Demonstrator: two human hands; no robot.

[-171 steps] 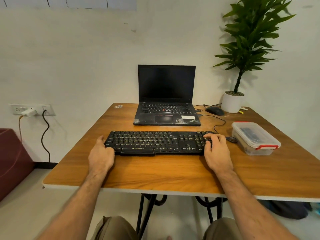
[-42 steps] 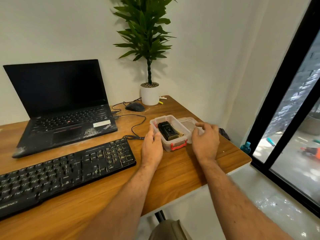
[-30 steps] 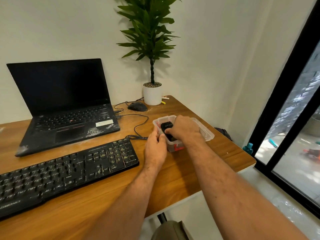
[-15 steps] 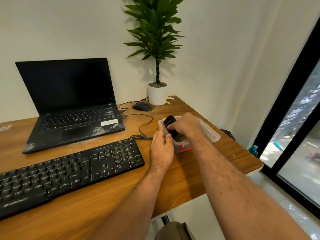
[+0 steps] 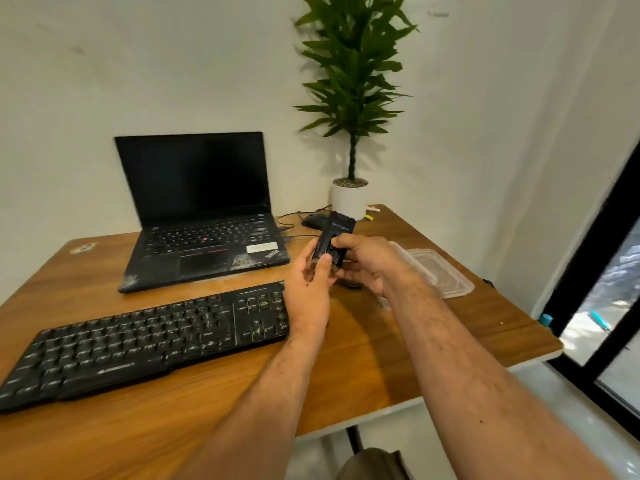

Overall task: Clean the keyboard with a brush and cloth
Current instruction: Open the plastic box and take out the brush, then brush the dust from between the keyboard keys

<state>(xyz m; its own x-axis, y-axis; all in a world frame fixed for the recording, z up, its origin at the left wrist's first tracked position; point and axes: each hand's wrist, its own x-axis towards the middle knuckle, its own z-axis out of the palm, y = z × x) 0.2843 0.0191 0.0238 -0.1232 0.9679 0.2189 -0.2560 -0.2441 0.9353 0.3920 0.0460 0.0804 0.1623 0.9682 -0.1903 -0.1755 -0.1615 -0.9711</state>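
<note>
A: Count it off, left to right.

B: One black keyboard (image 5: pixel 149 341) flat on the wooden worktop (image 5: pixel 363 358), at the near left. One open laptop (image 5: pixel 201 216) behind it, screen dark. One mouse (image 5: pixel 313 221), one potted plant (image 5: pixel 349 109) at the far edge, one clear box (image 5: pixel 412 268) with its lid (image 5: pixel 441 271) lying beside it on the right.

A: And the hands?

B: Two, both raised over the worktop, just right of the keyboard. The left hand (image 5: pixel 308 289) has thumb and fingers curled round the lower end of one black cleaning kit (image 5: pixel 334 239). The right hand (image 5: pixel 367 261) pinches the same kit from the right side; that grip is closed on it too.

A: Brush or cloth?

B: I cannot tell either apart.
</note>
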